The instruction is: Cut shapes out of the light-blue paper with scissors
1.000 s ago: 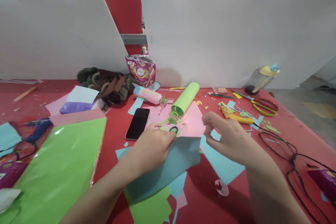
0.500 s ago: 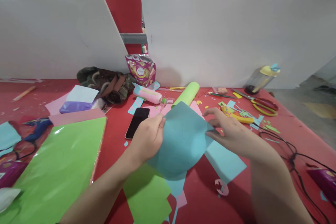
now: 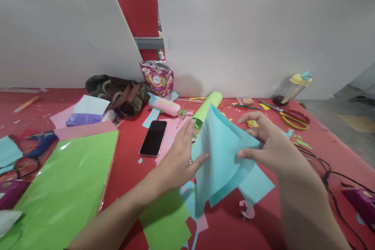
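A light-blue sheet of paper [image 3: 222,156] is held up above the table, curved over so that its two layers stand apart along the bottom and right. My right hand [image 3: 269,144] grips its right corner, thumb on the near face and fingers curled behind. At the left edge, my left hand [image 3: 178,160] has its fingers stretched out, its thumb lying against the near face. Under the sheet lie a flat blue paper piece [image 3: 258,187], a green paper piece [image 3: 166,218] and pink scraps. A green paper roll [image 3: 209,105] lies behind it.
A black phone [image 3: 153,138] lies left of my left hand. Further left are a packet of green paper [image 3: 73,168] and a blue glue gun [image 3: 42,144]. Scissors [image 3: 293,119], a bottle [image 3: 293,88] and black cables [image 3: 325,175] are on the right. White boards [image 3: 263,43] stand behind.
The blue sheet has gone from a mostly flat face to a folded-over curve with its layers apart. My left hand has opened from its grip and moved right; my right hand has shifted slightly right.
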Available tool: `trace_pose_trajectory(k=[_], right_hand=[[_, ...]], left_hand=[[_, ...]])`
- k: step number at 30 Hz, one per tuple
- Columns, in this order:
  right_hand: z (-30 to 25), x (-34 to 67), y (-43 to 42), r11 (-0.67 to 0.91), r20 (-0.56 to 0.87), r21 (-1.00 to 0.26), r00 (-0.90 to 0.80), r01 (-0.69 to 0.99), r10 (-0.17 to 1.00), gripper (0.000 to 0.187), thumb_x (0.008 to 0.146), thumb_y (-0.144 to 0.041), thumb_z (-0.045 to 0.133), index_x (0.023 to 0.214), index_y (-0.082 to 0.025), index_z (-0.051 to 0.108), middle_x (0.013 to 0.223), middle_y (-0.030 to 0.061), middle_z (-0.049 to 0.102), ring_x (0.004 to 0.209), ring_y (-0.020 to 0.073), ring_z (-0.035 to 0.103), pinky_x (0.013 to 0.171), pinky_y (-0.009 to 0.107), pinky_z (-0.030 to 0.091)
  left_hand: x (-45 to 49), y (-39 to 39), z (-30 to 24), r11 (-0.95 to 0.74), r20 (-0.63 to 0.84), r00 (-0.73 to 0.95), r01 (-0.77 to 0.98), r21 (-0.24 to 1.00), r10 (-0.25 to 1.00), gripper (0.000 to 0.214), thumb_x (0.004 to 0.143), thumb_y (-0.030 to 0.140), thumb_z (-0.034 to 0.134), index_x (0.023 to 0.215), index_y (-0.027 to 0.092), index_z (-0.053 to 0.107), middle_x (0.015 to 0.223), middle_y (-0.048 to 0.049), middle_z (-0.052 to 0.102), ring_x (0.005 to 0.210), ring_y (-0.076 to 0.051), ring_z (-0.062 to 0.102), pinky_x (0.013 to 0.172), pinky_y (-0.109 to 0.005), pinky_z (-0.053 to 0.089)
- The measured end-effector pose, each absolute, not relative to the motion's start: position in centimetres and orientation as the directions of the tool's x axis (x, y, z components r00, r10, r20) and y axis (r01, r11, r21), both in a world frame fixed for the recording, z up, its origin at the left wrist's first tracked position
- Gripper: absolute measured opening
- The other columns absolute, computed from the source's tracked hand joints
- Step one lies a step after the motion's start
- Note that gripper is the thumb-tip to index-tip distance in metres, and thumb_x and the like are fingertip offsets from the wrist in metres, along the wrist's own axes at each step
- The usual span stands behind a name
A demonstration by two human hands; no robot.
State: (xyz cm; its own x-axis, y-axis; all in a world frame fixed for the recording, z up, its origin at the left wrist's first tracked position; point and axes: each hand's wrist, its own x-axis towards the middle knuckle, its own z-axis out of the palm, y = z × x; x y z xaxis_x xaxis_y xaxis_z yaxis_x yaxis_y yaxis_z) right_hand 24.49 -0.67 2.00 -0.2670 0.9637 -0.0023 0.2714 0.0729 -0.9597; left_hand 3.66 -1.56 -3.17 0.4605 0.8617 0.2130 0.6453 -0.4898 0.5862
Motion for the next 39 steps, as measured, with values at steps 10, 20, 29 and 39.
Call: trace_pose_trajectory(k=[10,20,29,39], right_hand=[[1.2,22.7,-1.4,0.074,0.066,-0.996,-0.152,0.047,0.986,0.049,0.056,-0.035,0.073,0.089,-0.028,0.037,0.048,-0.0098,0.052,0.033,0.0114,0.052,0.028,0.019,0.039],[2.1,24.8,-0.9,0.115,0.114,-0.985,-0.014,0.129,0.993,0.038,0.066,-0.031,0.066,0.092,-0.027,0.038,0.041,-0.0122,0.045,0.028,0.0092,0.044,0.028,0.018,0.034],[1.1,29.2,1.7,0.02,0.067,-0.349,0.004,0.937,0.998,0.015,0.073,-0.026,0.053,0.087,-0.023,0.049,0.067,0.0022,0.058,0.067,0.0218,0.056,0.057,0.03,0.04],[0.1,28.0,2.3,0.082,-0.182,-0.173,-0.113,0.982,0.977,0.027,0.078,-0.026,0.042,0.104,-0.02,0.049,0.086,0.0082,0.062,0.086,0.0252,0.057,0.07,0.032,0.041]], left_hand=[[4.7,-3.4,-3.1,-0.469,0.192,0.557,0.411,0.782,0.808,0.078,0.078,0.02,0.05,0.135,0.015,-0.002,0.142,-0.0163,0.014,0.129,-0.026,0.021,0.101,-0.043,0.031],[3.3,-1.5,-2.1,-0.363,0.297,0.217,0.664,0.654,0.93,0.036,0.083,0.017,0.035,0.118,0.014,0.039,0.085,-0.0066,0.063,0.071,-0.018,0.061,0.067,-0.029,0.047],[0.3,1.5,-2.7,-0.237,-0.215,0.267,0.959,0.154,0.939,0.047,0.076,0.016,0.036,0.124,0.014,0.034,0.08,-0.0103,0.063,0.072,-0.026,0.06,0.056,-0.028,0.041],[-4.3,6.4,-7.6,-0.011,-0.167,0.01,1.0,-0.002,0.986,0.029,0.079,0.019,0.035,0.097,0.014,0.057,0.097,-0.0153,0.059,0.088,-0.028,0.057,0.069,-0.035,0.044]])
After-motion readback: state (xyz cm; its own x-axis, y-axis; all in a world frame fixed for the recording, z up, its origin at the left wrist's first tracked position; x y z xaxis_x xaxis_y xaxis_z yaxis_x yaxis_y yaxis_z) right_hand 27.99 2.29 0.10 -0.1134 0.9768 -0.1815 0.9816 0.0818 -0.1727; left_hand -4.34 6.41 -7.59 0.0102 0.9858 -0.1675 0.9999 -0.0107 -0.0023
